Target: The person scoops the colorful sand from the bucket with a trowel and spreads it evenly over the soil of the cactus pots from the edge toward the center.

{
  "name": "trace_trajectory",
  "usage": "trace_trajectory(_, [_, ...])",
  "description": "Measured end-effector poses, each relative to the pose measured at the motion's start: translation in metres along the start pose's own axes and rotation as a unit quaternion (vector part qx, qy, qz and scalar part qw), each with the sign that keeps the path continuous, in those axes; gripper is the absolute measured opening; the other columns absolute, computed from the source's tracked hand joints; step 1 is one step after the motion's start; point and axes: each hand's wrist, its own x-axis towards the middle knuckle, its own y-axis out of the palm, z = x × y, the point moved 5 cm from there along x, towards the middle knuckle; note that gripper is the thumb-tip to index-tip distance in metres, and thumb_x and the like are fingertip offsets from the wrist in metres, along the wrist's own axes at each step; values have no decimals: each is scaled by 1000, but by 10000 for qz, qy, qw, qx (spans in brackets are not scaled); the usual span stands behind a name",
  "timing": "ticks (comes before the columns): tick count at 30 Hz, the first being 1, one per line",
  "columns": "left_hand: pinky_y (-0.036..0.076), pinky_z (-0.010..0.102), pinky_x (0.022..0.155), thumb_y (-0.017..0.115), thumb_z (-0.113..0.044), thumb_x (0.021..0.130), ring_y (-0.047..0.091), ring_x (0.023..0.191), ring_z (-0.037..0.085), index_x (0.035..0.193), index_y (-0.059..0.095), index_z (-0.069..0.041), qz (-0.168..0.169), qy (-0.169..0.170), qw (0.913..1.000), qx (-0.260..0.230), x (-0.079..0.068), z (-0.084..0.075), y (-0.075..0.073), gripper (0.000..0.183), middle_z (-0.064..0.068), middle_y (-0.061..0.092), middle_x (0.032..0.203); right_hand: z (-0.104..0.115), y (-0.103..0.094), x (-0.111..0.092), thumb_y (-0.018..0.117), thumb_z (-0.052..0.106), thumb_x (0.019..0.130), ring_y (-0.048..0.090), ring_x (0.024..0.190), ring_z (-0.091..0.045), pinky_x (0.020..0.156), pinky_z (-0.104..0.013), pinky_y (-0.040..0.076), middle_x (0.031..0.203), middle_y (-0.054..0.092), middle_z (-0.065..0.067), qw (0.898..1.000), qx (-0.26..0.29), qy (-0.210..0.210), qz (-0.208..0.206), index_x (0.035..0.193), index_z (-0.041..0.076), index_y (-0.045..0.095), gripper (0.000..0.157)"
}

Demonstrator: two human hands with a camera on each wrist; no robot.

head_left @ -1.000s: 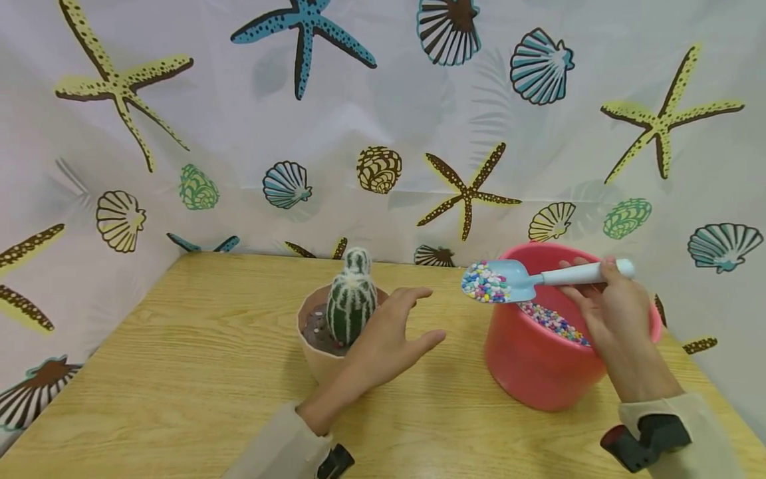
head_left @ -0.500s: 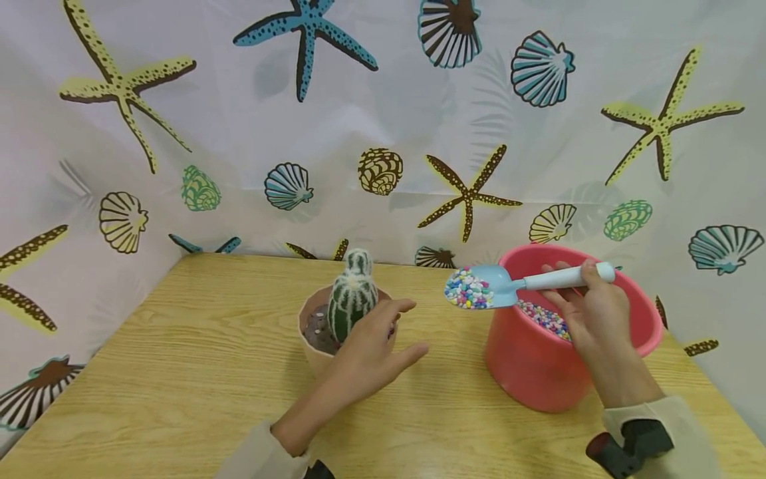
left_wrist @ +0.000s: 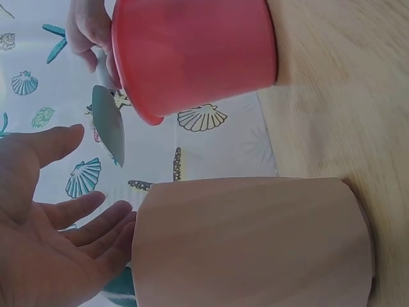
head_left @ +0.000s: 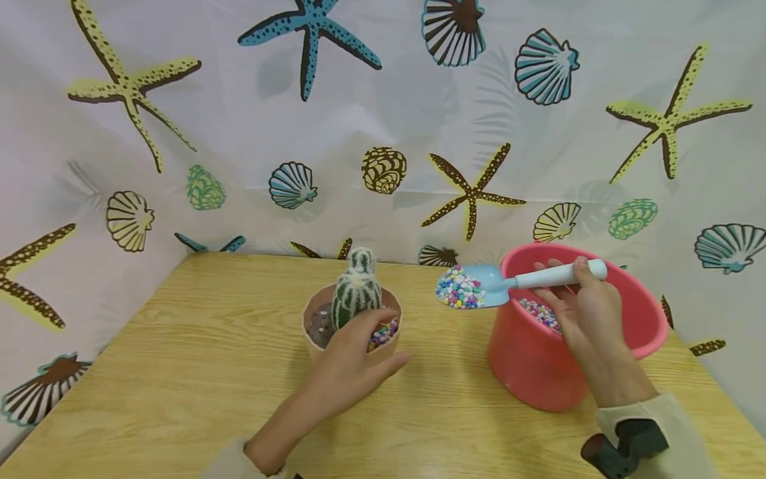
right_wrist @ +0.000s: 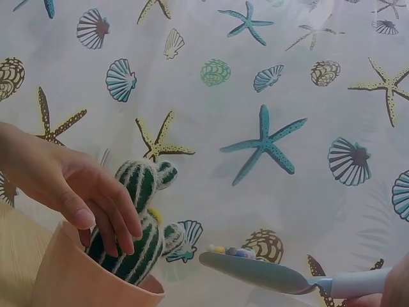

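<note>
My right hand (head_left: 589,309) grips the white handle of a light blue trowel (head_left: 494,285), its blade loaded with small multicoloured pebbles (head_left: 459,289). The trowel is held level over the left rim of a red bucket (head_left: 532,366), which has more pebbles (head_left: 538,314) inside. My left hand (head_left: 350,362), fingers loosely spread, hovers at the near rim of a peach flowerpot (head_left: 315,350). In the pot stands a green and white knitted cactus (head_left: 354,299), with brown filling to its left and coloured pebbles (head_left: 383,334) to its right. The left wrist view shows the fingers (left_wrist: 96,224) beside the pot's rim.
Pot and bucket stand apart on a wood-grain table (head_left: 197,372). Behind the table hangs a white curtain (head_left: 335,120) printed with starfish and shells.
My right hand has carried the loaded trowel left, from over the bucket toward the pot. My left hand has shifted left and down, uncovering pebbles in the pot.
</note>
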Motion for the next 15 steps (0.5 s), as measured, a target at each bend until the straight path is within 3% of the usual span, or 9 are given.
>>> trace_trajectory(8, [47, 42, 96, 73, -19, 85, 55, 117, 25, 129, 54, -4, -52, -59, 9999, -102, -13, 6, -10, 50, 10, 58, 124, -7, 9, -4, 53, 30, 95, 37, 132, -23, 98, -39, 42, 131, 41, -2, 9998, -14, 188, -7, 151, 26, 20, 65])
trace_trajectory(15, [51, 40, 88, 72, -13, 84, 57, 103, 25, 107, 60, -3, -261, -58, 9996, -46, -22, 14, -27, 27, 9, 56, 108, -11, 17, -7, 48, 30, 98, 37, 131, -24, 97, -41, 42, 128, 40, -2, 9997, -87, 200, 60, 150, 25, 18, 61])
